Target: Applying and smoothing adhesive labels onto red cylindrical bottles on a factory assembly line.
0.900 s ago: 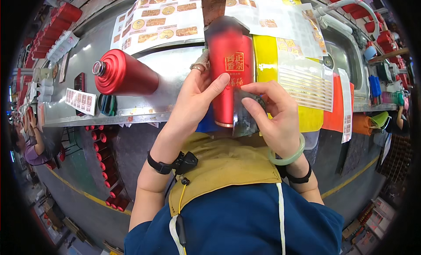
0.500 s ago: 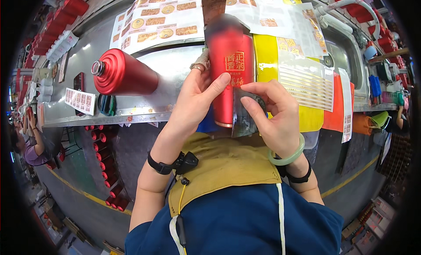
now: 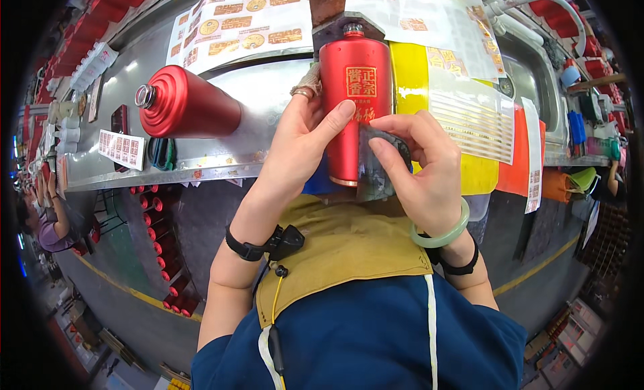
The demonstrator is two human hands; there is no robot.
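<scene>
A red bottle [image 3: 352,61] with gold lettering lies in front of me, its clear-topped neck pointing away. My left hand [image 3: 302,131] is wrapped round its left side, thumb resting on the front; a finger carries a beige wrap and a ring. Along the lower right of the bottle hangs a dark grey cloth [image 3: 376,168]. Its upper edge is pinched by my right hand [image 3: 426,165], close to the lower gold lettering, partly covering that side. A second red bottle [image 3: 194,105], without visible lettering, lies to the left with its neck toward the left.
White sheets of gold stickers [image 3: 251,24] cover the back of the metal bench [image 3: 121,155]. Yellow sheets [image 3: 476,172] and a strip sheet [image 3: 469,115] lie on the right, before a sink [image 3: 537,74]. Several red bottles [image 3: 161,235] stand below the bench at left.
Both hands keep their grip on the bottle and cloth, with the right hand shifted only slightly. The bottle's neck, blurred before, shows clearly now.
</scene>
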